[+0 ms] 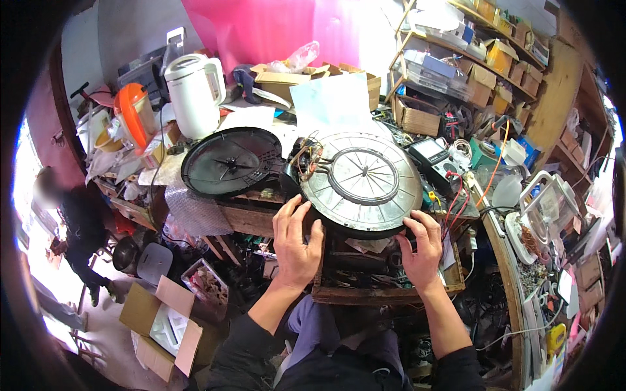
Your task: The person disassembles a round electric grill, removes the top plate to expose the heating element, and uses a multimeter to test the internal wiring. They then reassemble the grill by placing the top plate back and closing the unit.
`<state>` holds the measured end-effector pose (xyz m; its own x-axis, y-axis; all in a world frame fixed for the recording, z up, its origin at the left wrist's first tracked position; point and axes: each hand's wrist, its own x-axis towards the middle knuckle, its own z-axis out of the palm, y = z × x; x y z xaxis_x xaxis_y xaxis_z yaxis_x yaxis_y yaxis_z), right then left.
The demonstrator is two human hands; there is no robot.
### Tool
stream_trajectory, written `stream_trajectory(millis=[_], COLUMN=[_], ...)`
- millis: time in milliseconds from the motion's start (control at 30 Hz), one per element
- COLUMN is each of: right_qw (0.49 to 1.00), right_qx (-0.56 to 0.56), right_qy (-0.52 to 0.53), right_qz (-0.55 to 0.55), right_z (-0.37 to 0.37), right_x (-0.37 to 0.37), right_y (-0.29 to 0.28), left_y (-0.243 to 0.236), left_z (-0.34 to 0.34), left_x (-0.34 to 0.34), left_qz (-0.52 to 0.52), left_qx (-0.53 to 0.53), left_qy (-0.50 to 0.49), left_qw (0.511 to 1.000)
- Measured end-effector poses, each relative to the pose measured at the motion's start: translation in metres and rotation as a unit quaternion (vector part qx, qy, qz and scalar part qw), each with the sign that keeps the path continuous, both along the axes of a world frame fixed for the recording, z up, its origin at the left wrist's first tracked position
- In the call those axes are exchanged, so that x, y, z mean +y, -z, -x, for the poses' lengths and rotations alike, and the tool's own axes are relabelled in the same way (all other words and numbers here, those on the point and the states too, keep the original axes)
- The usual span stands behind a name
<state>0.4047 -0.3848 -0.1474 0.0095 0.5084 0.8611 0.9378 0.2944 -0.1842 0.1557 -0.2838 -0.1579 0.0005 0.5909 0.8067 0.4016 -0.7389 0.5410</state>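
Person's left hand [298, 249] and right hand [422, 256], half curled, gripping a round grey disc [405, 186] by 2 near edges, black round cover [218, 171] forward-left of the left hand

The disc [363, 184] is silver-grey with dark rings
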Motion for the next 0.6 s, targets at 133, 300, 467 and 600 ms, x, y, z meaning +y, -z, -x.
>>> stream_trajectory(millis=[133,300,467,600], right_qw=[1.000,1.000,0.999,1.000], right_qx=[0.011,-0.024,-0.019,-0.007], right_qy=[-0.015,-0.007,-0.010,-0.012], right_qz=[-0.007,-0.013,-0.023,-0.027], right_z=[-0.002,-0.007,-0.004,-0.001], right_x=[0.003,0.003,0.006,0.007], right_y=[0.007,0.014,0.017,0.019], left_y=[0.013,0.014,0.012,0.009], left_z=[0.012,0.010,0.014,0.017], left_x=[0.006,0.003,0.005,0.007], left_qz=[0.110,0.126,0.130,0.109], left_qx=[-0.042,-0.048,-0.037,-0.010], left_qy=[0.070,0.074,0.077,0.067], left_qw=[0.991,0.988,0.988,0.992])
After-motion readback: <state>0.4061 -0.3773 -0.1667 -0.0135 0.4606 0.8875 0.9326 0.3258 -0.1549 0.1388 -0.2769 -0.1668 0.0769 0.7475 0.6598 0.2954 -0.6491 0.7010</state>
